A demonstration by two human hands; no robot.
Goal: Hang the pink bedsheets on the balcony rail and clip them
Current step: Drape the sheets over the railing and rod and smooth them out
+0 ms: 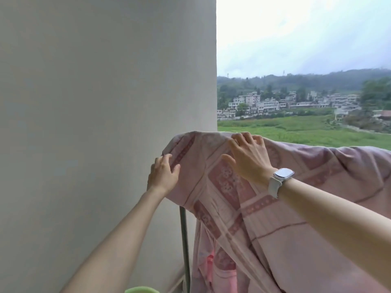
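Pink bedsheet (243,208) draped over the balcony rail, patterned with darker rose bands and small flower squares, hanging down on the near side in long folds and bunched along the top toward the right. Rail itself hidden beneath the cloth; only a grey-green upright post (184,240) visible below the sheet's left corner, close to the wall. Left hand (164,174) at the sheet's left edge, just beside the plain pale wall (95,123), grip pinching the hem between thumb and curled fingers; something small and dark at the fingertips, too small to tell what. Right hand (246,159) laid on the top of the sheet where it bends over the rail, grip spread, fingers straight and fanned, pressing flat on the fabric, thumb stretched out lower down on the near face. White watch (279,178) with a pale strap on the right wrist. Both forearms bare, reaching up from the bottom of the view, well apart at the elbows and near each other at the hands. Rim of a light green container (140,290) at the very bottom edge, just left of the post. Beyond the rail, a green field (306,132), a cluster of pale low buildings (275,102), wooded hills behind them, and a bright overcast sky (306,32). No clip plainly visible on the sheet.
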